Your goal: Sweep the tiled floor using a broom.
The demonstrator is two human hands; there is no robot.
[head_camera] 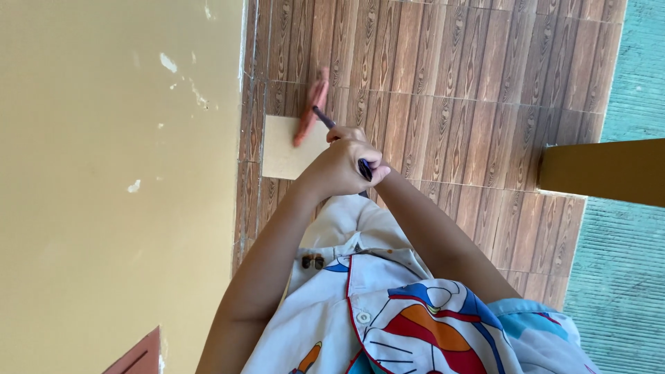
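Just above frame centre, a dark pen [344, 142] angles up-left, its tip near a small tan card [284, 149] lying on the wood-patterned tiles [443, 83] beside the yellow wall [118, 173]. A reddish strip [309, 111] (blurred, cannot tell what) crosses the card's top edge. Both hands are bunched together: one hand [341, 167] is curled tight round the pen; the other hand [346, 133] is mostly hidden, grip unclear. Looks like marking the card; next calls for steady tip contact.

The floor [443, 90] is of brown tiles with a wood pattern. A pale card [287, 149] lies flat on it, beside the yellow wall [104, 173].
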